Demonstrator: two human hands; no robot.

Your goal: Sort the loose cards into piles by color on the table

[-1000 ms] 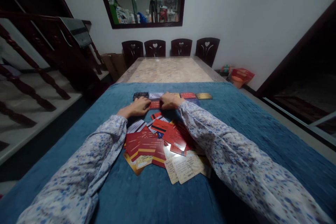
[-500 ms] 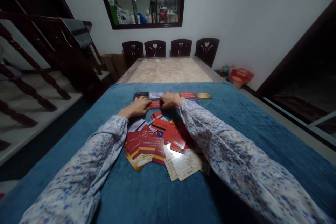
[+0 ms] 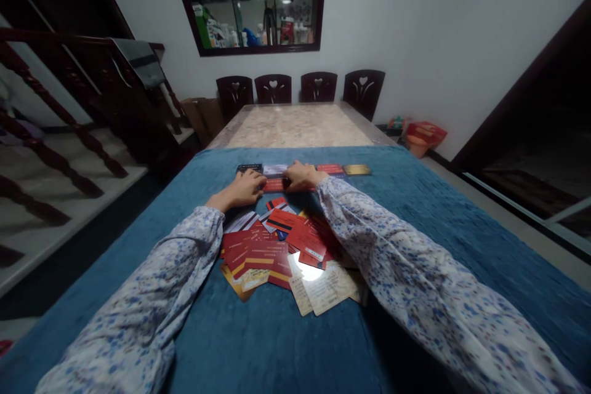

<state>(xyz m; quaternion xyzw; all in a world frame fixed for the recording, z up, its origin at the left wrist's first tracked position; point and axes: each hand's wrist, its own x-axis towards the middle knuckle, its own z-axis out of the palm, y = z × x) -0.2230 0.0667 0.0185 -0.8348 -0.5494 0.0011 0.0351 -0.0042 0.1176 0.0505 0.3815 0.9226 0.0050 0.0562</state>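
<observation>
A red card (image 3: 274, 184) lies on the blue cloth (image 3: 258, 345) between my two hands, in the nearer of two rows of cards. My left hand (image 3: 245, 187) rests at its left end, fingers apart and touching the card's edge, below a black card (image 3: 249, 168). Bent down over the right end of the red card is my right hand (image 3: 303, 176), its fingers close together and their tips partly hidden. A pale card (image 3: 275, 169) shows in the back row, beside another red card (image 3: 330, 168) and a gold card (image 3: 357, 169).
Nearer to me is a loose pile of overlapping cards: dark red ones (image 3: 265, 253), orange-red ones (image 3: 307, 240) and cream ones (image 3: 325, 292). Beyond the cloth the bare tabletop (image 3: 300, 123) runs back to several dark chairs (image 3: 318, 86). A stair railing (image 3: 60, 129) stands at left.
The view has tilted slightly. Both hands stay at the red card, the right one shifted very slightly to the right. The pile looks the same.
</observation>
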